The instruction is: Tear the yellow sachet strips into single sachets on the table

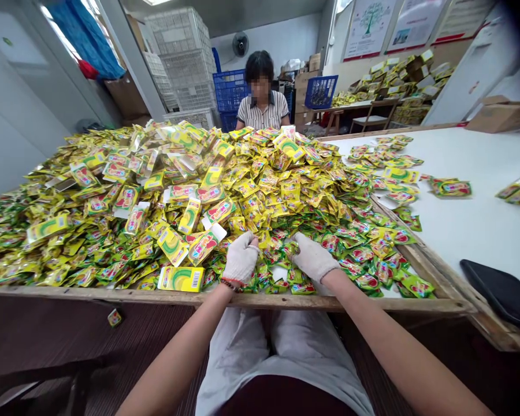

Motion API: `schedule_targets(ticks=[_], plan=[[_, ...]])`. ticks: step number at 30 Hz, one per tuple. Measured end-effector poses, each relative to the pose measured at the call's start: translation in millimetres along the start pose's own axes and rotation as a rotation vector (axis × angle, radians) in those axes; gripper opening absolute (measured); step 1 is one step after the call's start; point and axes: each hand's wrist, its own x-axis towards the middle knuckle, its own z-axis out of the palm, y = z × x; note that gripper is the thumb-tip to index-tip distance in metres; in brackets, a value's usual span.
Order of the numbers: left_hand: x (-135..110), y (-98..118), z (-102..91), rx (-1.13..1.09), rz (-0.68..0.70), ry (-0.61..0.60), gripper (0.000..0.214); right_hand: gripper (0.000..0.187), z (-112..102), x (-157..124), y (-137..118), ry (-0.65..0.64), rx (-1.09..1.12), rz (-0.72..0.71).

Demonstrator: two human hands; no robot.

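Note:
A big heap of small yellow-and-green sachets (281, 193) covers the table in front of me. My left hand (241, 258), in a white knit glove, is at the near edge of the heap with its fingers curled in; whatever is in them is hidden. Opposite it, my right hand (314, 257), also gloved, has its fingers and thumb closed on a small green sachet (291, 248). Between both hands lie more green sachets and a white scrap (279, 273). Left of my left hand, flat yellow boxes (181, 279) lie on the heap, some with open flaps.
A wooden rim (125, 296) borders the table. Rightward, a white tabletop (455, 231) carries grouped sachets (450, 188), a black phone-like object (500, 292) and a cardboard box (502, 114). Across sits another person (262, 110). White crates (182, 58) and blue crates (230, 92) stand behind.

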Motion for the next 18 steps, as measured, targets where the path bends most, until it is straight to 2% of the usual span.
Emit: schedule_targets(ticks=[3,6,8,11,14,16,18], plan=[[-14.6,-1.1,-5.5,-0.493,-0.274,-0.088,0.024,0.047,-3.1,4.5,0.4,-0.047,-0.014,-0.065],[-24.5,3.5,-11.1,-0.772,-0.401,-0.126,0.029,0.039,-7.3,10.7,2.3,-0.051,-0.009,-0.092],[-28.0,5.5,-14.5,-0.816,-0.415,-0.124,0.029,0.035,-10.9,10.5,5.1,-0.034,0.001,-0.086],[-29.9,2.6,-14.4,-0.765,-0.368,-0.008,0.028,0.033,-17.5,-1.2,8.7,0.018,0.048,-0.056],[-33.0,-0.8,-6.0,-0.689,-0.332,0.075,0.026,0.039,-24.2,-23.1,4.8,0.105,0.270,-0.149],[-38.6,2.3,2.0,-0.712,-0.332,0.059,0.026,0.041,-27.2,-38.2,-3.3,0.107,0.446,-0.240],[-47.0,10.2,9.2,-0.839,-0.348,0.013,0.028,0.038,-29.0,-49.7,-13.8,0.055,0.525,-0.266]])
